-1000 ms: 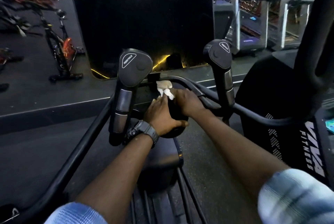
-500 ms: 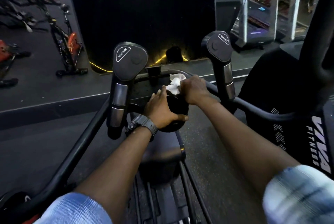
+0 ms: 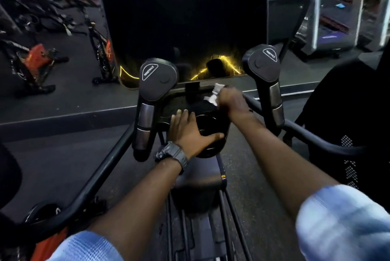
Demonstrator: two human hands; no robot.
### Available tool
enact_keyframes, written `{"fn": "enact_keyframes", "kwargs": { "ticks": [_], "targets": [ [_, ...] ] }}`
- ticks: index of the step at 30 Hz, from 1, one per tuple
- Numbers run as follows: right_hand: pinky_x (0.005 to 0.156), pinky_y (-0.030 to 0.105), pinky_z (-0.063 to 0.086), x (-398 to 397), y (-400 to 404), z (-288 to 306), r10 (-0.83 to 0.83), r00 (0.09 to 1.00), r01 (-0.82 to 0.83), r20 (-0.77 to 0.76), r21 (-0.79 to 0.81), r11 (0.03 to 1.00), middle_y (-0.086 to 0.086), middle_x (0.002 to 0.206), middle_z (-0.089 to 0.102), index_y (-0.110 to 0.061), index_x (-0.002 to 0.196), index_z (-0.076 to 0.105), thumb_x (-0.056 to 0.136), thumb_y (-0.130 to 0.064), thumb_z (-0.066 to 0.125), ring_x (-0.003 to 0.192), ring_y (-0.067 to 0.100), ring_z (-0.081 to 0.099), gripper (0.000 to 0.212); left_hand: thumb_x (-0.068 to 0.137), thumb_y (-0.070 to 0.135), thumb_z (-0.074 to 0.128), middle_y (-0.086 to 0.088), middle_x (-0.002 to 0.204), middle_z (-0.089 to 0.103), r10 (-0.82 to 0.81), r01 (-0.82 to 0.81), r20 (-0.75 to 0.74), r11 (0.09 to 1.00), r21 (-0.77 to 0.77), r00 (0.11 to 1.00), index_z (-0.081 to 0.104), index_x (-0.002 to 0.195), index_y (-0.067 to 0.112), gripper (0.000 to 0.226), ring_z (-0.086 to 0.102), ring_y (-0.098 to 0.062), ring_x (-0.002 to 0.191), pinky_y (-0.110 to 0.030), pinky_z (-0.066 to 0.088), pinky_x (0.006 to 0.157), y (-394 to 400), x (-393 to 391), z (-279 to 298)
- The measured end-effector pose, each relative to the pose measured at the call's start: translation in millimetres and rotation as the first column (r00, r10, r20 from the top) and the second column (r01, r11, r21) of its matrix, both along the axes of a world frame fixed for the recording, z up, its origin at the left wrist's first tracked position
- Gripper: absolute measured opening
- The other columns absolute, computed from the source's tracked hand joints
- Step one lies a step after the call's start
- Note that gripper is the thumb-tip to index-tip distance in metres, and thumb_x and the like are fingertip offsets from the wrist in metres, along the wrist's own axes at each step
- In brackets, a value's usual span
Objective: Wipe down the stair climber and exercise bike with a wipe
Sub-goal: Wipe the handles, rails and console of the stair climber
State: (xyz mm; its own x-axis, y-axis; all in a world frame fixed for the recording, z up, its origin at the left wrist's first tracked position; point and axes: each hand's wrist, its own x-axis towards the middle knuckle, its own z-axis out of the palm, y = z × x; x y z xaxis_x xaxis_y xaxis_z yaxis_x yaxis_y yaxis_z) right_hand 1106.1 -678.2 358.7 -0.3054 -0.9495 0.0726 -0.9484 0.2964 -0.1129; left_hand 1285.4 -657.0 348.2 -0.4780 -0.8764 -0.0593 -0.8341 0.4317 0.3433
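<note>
At the centre of the frame the right hand (image 3: 231, 100) is closed around a crumpled white wipe (image 3: 214, 95), pressing it on the stair climber (image 3: 196, 100) console tray. The left hand (image 3: 187, 132) lies flat and open, bracing the cup holder (image 3: 211, 132) and gripping nothing. The work looks partway done: the handles show no wiping, and the exercise bike (image 3: 101, 49), upper left, stands untouched.

Both your arms reach forward, sleeves pushed up. Your left hand (image 3: 187, 130) lies flat, fingers (image 3: 179, 114) extended together and thumb spread right. Your right hand (image 3: 231, 100) is curled into a fist, slightly blurred.
</note>
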Motion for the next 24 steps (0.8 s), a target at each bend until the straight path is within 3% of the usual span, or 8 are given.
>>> {"fn": "enact_keyframes", "kwargs": {
  "ticks": [1, 5, 8, 11, 15, 18, 22, 24],
  "targets": [
    [0.051, 0.023, 0.044, 8.3, -6.5, 2.2, 0.023, 1.000, -0.024, -0.005, -0.082, 0.996, 0.002, 0.062, 0.067, -0.010, 0.063, 0.070, 0.063, -0.015, 0.069, 0.054, 0.015, 0.063, 0.005, 0.074, 0.087, 0.049, -0.014, 0.156, 0.035, 0.052, -0.052, -0.025, 0.999, -0.007, 0.998, 0.042, 0.145, 0.007, 0.107, 0.024, -0.033, 0.148, -0.047, 0.018, 0.123, -0.4, 1.3, -0.1],
    [0.079, 0.033, 0.052, 57.4, -16.2, 7.8, 0.303, 0.921, -0.287, 0.244, -0.098, 0.953, 0.009, 0.103, 0.073, -0.014, 0.102, 0.075, 0.089, -0.018, 0.059, 0.095, 0.028, 0.068, 0.021, 0.089, 0.066, 0.048, -0.019, 0.152, 0.038, 0.213, -0.217, -0.074, 0.975, -0.053, 0.974, 0.045, 0.141, 0.005, 0.080, 0.026, -0.037, 0.145, -0.048, 0.020, 0.121, 0.8, 12.0, -2.3],
    [0.079, 0.036, 0.056, 46.7, -6.7, 2.3, 0.154, 0.932, -0.126, 0.328, -0.106, 0.986, 0.006, 0.102, 0.073, -0.025, 0.106, 0.072, 0.086, -0.036, 0.058, 0.095, 0.027, 0.068, 0.026, 0.096, 0.056, 0.048, -0.022, 0.164, 0.010, 0.263, -0.261, -0.050, 0.965, 0.035, 0.964, 0.024, 0.154, 0.005, 0.081, 0.005, -0.034, 0.152, -0.044, 0.007, 0.122, 7.6, 23.1, 1.6],
    [0.080, 0.038, 0.056, 25.4, -24.1, 1.3, 0.017, 0.990, -0.013, 0.142, -0.034, 0.999, 0.013, 0.101, 0.072, -0.017, 0.106, 0.071, 0.089, -0.032, 0.059, 0.096, 0.032, 0.068, 0.026, 0.100, 0.052, 0.044, -0.019, 0.166, -0.007, 0.297, -0.292, -0.057, 0.952, 0.090, 0.953, 0.011, 0.158, 0.003, 0.083, -0.004, -0.030, 0.154, -0.037, 0.004, 0.121, 9.8, 24.8, 2.6],
    [0.084, 0.034, 0.052, 74.7, -45.0, 7.8, 0.394, 0.894, -0.396, 0.215, -0.035, 0.917, 0.014, 0.109, 0.071, -0.011, 0.110, 0.071, 0.092, -0.027, 0.059, 0.102, 0.032, 0.066, 0.027, 0.100, 0.044, 0.046, -0.020, 0.166, 0.001, 0.346, -0.340, -0.079, 0.937, 0.078, 0.935, 0.015, 0.156, -0.001, 0.077, -0.001, -0.030, 0.154, -0.035, -0.007, 0.118, 1.5, 18.1, 2.4],
    [0.074, 0.035, 0.048, 83.1, -31.6, 1.2, 0.620, 0.759, -0.618, 0.198, -0.080, 0.782, 0.015, 0.092, 0.072, -0.005, 0.087, 0.075, 0.088, -0.021, 0.061, 0.089, 0.032, 0.066, 0.021, 0.098, 0.035, 0.048, -0.016, 0.166, 0.007, 0.362, -0.361, -0.086, 0.932, 0.025, 0.928, 0.020, 0.154, 0.000, 0.072, 0.003, -0.028, 0.154, -0.030, -0.012, 0.112, -0.6, 20.7, 0.2],
    [0.086, 0.035, 0.053, 52.2, -47.4, 4.0, 0.329, 0.911, -0.321, 0.248, -0.074, 0.944, 0.009, 0.109, 0.072, -0.021, 0.107, 0.074, 0.091, -0.030, 0.058, 0.102, 0.030, 0.066, 0.025, 0.101, 0.030, 0.042, -0.015, 0.167, 0.000, 0.359, -0.358, -0.111, 0.933, 0.024, 0.927, 0.012, 0.156, -0.002, 0.071, -0.003, -0.025, 0.154, -0.028, -0.008, 0.118, 2.1, 20.5, -8.2],
    [0.088, 0.033, 0.049, 72.9, -57.0, 5.1, 0.328, 0.907, -0.320, 0.265, -0.072, 0.945, 0.011, 0.116, 0.069, -0.019, 0.113, 0.070, 0.094, -0.023, 0.055, 0.108, 0.031, 0.063, 0.025, 0.102, 0.033, 0.043, -0.016, 0.167, -0.001, 0.364, -0.366, -0.118, 0.931, 0.005, 0.924, 0.008, 0.156, -0.003, 0.074, -0.006, -0.026, 0.154, -0.031, -0.008, 0.120, 2.5, 18.5, -13.9]
  ]
}}
